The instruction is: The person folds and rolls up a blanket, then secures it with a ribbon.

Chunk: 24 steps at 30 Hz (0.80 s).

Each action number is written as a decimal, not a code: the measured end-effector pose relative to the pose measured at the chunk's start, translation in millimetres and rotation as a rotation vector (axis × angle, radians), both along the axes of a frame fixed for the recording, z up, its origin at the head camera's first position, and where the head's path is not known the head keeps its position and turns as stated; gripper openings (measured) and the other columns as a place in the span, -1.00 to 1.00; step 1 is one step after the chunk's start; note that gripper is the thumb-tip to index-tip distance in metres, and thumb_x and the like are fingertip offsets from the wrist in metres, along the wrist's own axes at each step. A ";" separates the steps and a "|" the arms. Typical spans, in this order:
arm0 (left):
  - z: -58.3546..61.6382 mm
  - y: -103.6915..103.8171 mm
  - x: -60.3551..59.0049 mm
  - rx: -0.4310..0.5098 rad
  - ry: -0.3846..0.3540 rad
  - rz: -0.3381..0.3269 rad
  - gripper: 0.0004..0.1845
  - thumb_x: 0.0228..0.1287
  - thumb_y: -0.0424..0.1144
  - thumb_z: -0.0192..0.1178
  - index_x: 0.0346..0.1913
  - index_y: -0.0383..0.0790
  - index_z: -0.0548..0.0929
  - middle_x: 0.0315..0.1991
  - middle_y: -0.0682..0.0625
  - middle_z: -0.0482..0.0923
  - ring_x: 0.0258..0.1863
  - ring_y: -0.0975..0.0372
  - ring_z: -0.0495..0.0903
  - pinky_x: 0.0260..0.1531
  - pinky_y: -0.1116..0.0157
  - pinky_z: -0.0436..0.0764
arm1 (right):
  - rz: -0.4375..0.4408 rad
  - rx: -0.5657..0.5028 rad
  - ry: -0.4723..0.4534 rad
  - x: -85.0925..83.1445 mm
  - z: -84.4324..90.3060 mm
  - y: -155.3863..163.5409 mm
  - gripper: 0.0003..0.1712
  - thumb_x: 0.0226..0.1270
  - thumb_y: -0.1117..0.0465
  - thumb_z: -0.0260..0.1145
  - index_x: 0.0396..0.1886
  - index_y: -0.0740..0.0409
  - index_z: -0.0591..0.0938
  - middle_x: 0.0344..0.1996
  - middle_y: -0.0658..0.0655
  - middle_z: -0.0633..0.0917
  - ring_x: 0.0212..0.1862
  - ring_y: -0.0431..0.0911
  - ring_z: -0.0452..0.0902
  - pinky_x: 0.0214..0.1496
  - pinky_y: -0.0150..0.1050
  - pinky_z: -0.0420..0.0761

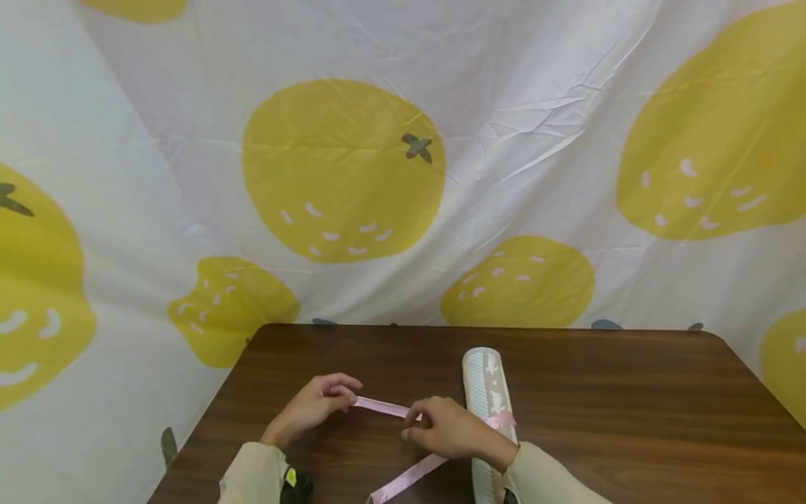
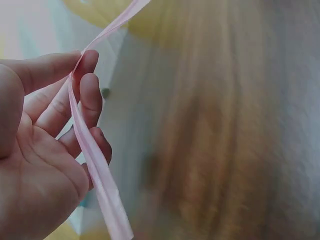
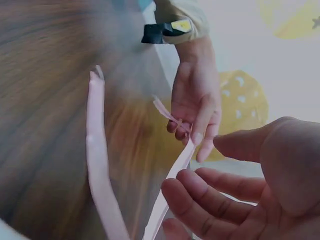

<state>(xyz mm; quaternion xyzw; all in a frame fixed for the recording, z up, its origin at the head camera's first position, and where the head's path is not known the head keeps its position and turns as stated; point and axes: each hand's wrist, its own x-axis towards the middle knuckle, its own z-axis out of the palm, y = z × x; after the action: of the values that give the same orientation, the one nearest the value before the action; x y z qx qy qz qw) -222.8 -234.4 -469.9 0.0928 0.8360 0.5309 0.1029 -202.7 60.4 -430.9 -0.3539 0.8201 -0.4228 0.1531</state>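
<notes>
A pink ribbon (image 1: pixel 380 407) stretches between the two hands above the table. In the left wrist view, my left hand (image 2: pixel 42 150) pinches the ribbon (image 2: pixel 102 175) between thumb and index finger, the other fingers loosely bent. My right hand (image 1: pixel 447 428) is at the ribbon's other end, beside a rolled patterned mat (image 1: pixel 485 381). The right wrist view shows its thumb apart from loosely bent fingers (image 3: pixel 187 200), with the ribbon (image 3: pixel 175 167) passing just behind them; contact is unclear. A second ribbon tail (image 1: pixel 406 481) slants down toward the table's near side.
The brown wood-grain table (image 1: pixel 630 406) has rounded far corners. A pink band (image 1: pixel 502 419) circles the mat, partly behind the right forearm. Behind the table hangs a white cloth (image 1: pixel 535 140) with yellow fruit prints. A dark strap (image 3: pixel 165 31) is on the left wrist.
</notes>
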 end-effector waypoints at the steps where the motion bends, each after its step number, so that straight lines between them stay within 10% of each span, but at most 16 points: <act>1: 3.9 1.4 0.6 0.006 0.001 -0.001 -0.68 0.31 -0.31 0.28 0.06 -0.40 0.62 -0.27 -0.16 0.73 -0.28 0.11 0.64 -0.21 0.22 0.61 | -0.006 -0.018 -0.009 -2.4 1.0 -1.7 -0.88 0.31 0.18 0.35 -0.26 0.14 0.68 -0.59 -0.04 0.62 -0.59 -0.30 0.45 -0.56 -0.39 0.42; 15: 48.6 24.7 5.3 0.059 0.032 -0.084 -0.67 0.36 -0.23 0.26 0.12 -0.27 0.60 -0.24 -0.04 0.73 -0.23 0.20 0.61 -0.20 0.30 0.54 | -0.012 -0.192 -0.208 -19.8 16.2 -22.8 -0.60 0.39 0.24 0.27 0.14 0.32 0.51 -0.48 0.25 0.70 -0.51 0.07 0.62 -0.46 -0.26 0.57; 24: 68.7 44.8 10.0 0.140 0.039 -0.189 -0.61 0.37 -0.22 0.25 0.15 -0.37 0.55 -0.26 0.01 0.72 -0.45 0.33 0.50 -0.56 0.44 0.37 | 0.025 -0.221 -0.294 -20.6 20.9 -25.0 -0.62 0.36 0.27 0.25 0.12 0.31 0.52 -0.46 0.34 0.72 -0.60 -0.15 0.54 -0.50 -0.31 0.56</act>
<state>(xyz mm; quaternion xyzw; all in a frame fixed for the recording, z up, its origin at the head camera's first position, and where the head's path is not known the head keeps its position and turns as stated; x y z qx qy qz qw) -212.9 -189.6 -401.2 0.1882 0.7862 0.5742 0.1295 -223.3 35.4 -410.0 -0.3131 0.7329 -0.5557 0.2366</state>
